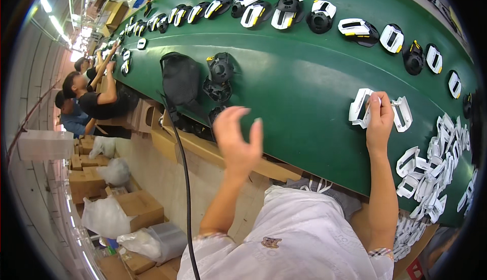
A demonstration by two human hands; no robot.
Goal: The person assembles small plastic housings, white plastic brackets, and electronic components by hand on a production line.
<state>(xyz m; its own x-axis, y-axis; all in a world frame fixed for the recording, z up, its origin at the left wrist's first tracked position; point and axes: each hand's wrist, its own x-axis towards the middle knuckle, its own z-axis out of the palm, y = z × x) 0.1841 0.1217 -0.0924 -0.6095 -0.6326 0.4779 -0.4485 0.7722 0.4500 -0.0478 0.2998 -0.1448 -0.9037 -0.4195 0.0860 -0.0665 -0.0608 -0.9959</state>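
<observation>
The right hand (379, 120) grips a white plastic frame (360, 108) on the green tabletop (304, 87), while the left hand (237, 140) hovers open and empty, well left of it.

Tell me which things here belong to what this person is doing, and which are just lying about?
In hand:
right hand gripping a white frame piece
second white frame beside it
heap of white frames
left hand, open and empty

Lying about:
black housings
black pouch
cardboard boxes
</observation>
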